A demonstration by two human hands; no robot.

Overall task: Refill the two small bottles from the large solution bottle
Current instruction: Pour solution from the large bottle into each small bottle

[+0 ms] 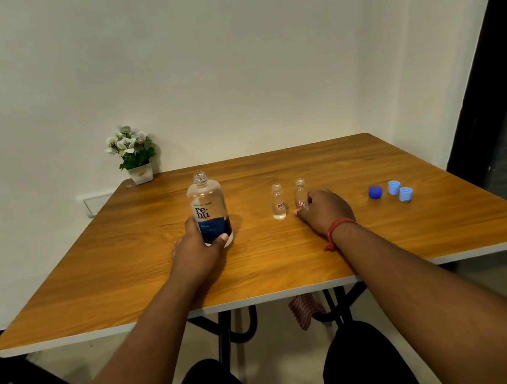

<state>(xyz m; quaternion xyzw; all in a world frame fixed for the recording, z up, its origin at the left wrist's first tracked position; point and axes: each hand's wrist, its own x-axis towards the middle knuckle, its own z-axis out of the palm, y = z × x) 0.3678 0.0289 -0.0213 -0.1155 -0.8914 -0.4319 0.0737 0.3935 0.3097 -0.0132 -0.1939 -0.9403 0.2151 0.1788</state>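
— Where's the big one from your grip?

— My left hand point(199, 246) is curled round the base of the large solution bottle point(209, 210), thumb across the front. It stands upright on the table point(384, 238), cap off, long axis vertical, mouth up.

— And the two small ones?

— To its right. My right hand point(325, 210) grips the right small bottle point(301, 193) low down, fingers wrapped at its foot; the left small bottle point(278, 202) stands free just beside it, between my hands. Both are upright and open. I judge the pour has to travel rightward, neck tipping toward that held one.

— Surface, room?

— Wood-grain top. Three blue caps point(391, 191) lie well apart to the right, a potted plant point(134, 153) at the far left corner, against a plain white wall
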